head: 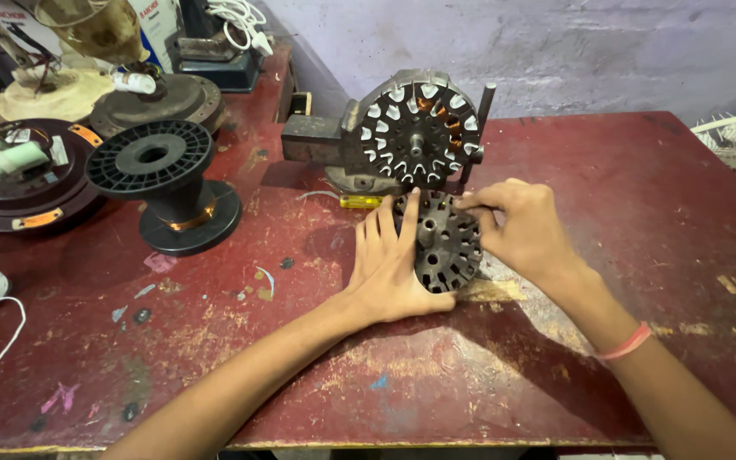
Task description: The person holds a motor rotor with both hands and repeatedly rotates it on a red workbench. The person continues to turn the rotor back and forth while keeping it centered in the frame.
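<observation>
White box (153, 25) with blue and red print — far left corner, upright behind the bench clutter. Small pale labels (17, 135) — on dark round housing, left edge.
</observation>
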